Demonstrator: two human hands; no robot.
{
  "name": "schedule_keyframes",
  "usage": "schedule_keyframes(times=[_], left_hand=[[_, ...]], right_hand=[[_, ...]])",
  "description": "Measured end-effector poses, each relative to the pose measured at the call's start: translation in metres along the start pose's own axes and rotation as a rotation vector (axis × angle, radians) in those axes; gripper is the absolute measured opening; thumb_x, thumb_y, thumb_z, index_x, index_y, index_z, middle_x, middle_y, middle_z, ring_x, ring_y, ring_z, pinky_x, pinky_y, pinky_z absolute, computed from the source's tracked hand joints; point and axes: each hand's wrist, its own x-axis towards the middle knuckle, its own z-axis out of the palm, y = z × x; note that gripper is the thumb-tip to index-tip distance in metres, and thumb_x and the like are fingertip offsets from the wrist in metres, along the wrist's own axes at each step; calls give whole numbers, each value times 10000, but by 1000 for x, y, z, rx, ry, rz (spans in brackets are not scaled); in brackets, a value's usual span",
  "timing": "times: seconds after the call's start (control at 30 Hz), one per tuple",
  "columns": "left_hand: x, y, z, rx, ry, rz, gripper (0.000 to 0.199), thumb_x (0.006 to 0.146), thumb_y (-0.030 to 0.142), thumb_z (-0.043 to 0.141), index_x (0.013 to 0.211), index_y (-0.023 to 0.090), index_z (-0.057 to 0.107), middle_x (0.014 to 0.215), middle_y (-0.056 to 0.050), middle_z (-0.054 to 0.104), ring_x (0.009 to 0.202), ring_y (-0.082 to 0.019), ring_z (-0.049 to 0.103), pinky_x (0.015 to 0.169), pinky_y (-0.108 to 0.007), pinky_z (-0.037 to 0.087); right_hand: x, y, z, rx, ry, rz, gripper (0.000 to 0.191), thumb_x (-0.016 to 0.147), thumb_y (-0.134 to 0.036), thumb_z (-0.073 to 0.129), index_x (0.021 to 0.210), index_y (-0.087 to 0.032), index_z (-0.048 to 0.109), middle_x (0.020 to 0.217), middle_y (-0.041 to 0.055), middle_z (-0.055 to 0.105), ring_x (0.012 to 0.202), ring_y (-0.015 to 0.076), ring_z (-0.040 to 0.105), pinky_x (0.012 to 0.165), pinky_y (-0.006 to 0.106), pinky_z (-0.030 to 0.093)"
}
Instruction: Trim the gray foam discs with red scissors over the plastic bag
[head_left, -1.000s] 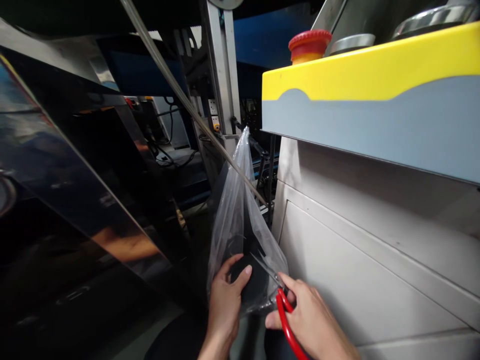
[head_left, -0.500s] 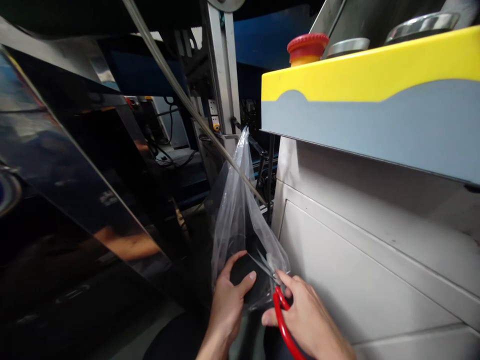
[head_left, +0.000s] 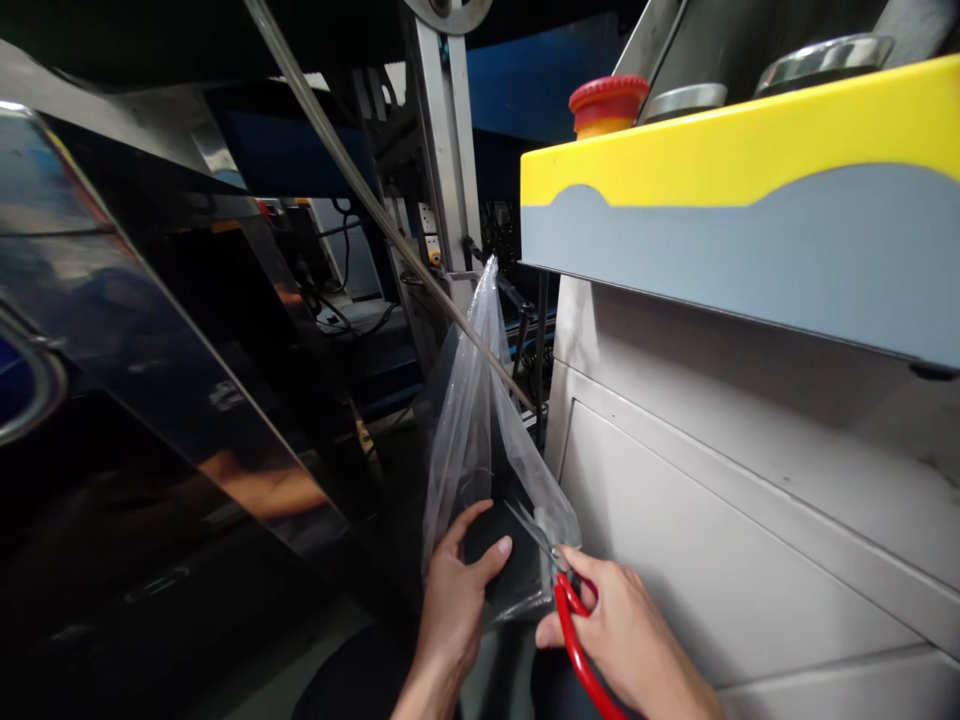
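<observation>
A clear plastic bag (head_left: 469, 400) hangs from its gathered top beside a metal upright. My left hand (head_left: 457, 590) is at the bag's lower left, its thumb in front and index finger stretched up, with a gap between them. The other fingers are hidden. Behind that gap the bag looks black; I cannot tell whether something dark is inside. In my right hand (head_left: 619, 615) is a pair of scissors (head_left: 568, 610) with red handles. Their blades point up and left against the bag's lower right part, nearly together.
To the right stands a pale machine cabinet (head_left: 712, 500) under a yellow and grey control box (head_left: 705, 225) with a red button (head_left: 609, 103). A clear tube (head_left: 375, 205) slants across in front of the bag. A shiny dark panel (head_left: 172, 400) rises on the left.
The scissors and my right hand have shifted slightly right and down, and the blades have come closer together. My left hand has stayed almost in place on the bag.
</observation>
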Motion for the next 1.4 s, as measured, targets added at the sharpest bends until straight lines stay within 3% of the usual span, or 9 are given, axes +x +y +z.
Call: schedule_keyframes(times=[0.07, 0.2, 0.27, 0.43, 0.63, 0.83, 1.07, 1.23, 1.4], left_hand=[[1, -1, 0, -3, -4, 9, 602, 651, 329, 825, 1200, 214, 605, 1135, -94, 682, 972, -250, 667, 833, -341, 524], [0, -1, 0, 14, -47, 2, 581, 697, 335, 794, 1227, 220, 586, 1105, -90, 685, 971, -253, 665, 813, -338, 528], [-1, 0, 1, 27, -64, 1, 570, 707, 324, 785, 1227, 225, 572, 1098, -81, 678, 953, -243, 663, 795, -331, 534], [-3, 3, 1, 11, -10, 10, 567, 670, 295, 812, 1150, 229, 518, 942, -19, 668, 767, -189, 661, 700, -320, 551], [-2, 5, 1, -26, -20, -37, 611, 637, 311, 842, 1167, 187, 564, 888, -55, 708, 747, -211, 680, 697, -340, 561], [-3, 2, 4, -30, 7, -46, 596, 660, 348, 828, 1186, 193, 594, 1008, -89, 714, 836, -227, 695, 750, -331, 549], [-4, 1, 7, 2, 6, -37, 712, 586, 287, 860, 1235, 203, 581, 1074, -99, 704, 827, -231, 695, 781, -355, 546], [-6, 6, 5, -2, 8, -32, 694, 595, 273, 850, 1218, 201, 552, 961, -65, 706, 787, -214, 688, 748, -340, 543], [-7, 5, 2, 9, 14, -5, 600, 587, 267, 854, 1099, 225, 543, 836, 12, 663, 662, -159, 652, 689, -298, 530]], right_hand=[[-2, 0, 0, 0, 10, 1, 678, 653, -384, 784, 1294, -270, 597, 777, -10, 688, 738, 206, 602, 664, 262, 452], [-3, -4, 0, -49, 98, 15, 908, 591, -432, 827, 1409, -219, 493, 1146, 100, 637, 1077, 292, 559, 914, 347, 433], [-2, -5, 1, -36, 101, 5, 891, 600, -467, 823, 1392, -201, 515, 1102, 99, 642, 1060, 292, 561, 910, 345, 433], [0, 1, 2, -11, 68, -2, 722, 595, -426, 828, 1270, -269, 623, 775, -3, 649, 746, 225, 579, 662, 280, 443], [-2, -2, 1, 0, 118, 0, 877, 596, -431, 838, 1388, -230, 518, 1093, 74, 641, 1053, 271, 565, 917, 328, 421], [-1, -2, 5, -30, 103, 1, 704, 612, -456, 819, 1260, -257, 630, 817, 14, 641, 838, 248, 587, 721, 290, 442], [-2, -8, 2, 5, 115, 7, 884, 612, -471, 816, 1393, -188, 511, 1086, 93, 633, 1020, 270, 565, 902, 331, 419], [0, -8, 2, 0, 86, -27, 581, 623, -501, 800, 1136, -255, 684, 693, -28, 569, 652, 183, 511, 588, 260, 394], [0, -13, 0, -14, 108, -37, 722, 615, -472, 804, 1270, -241, 604, 939, 25, 654, 849, 216, 583, 727, 263, 425]])
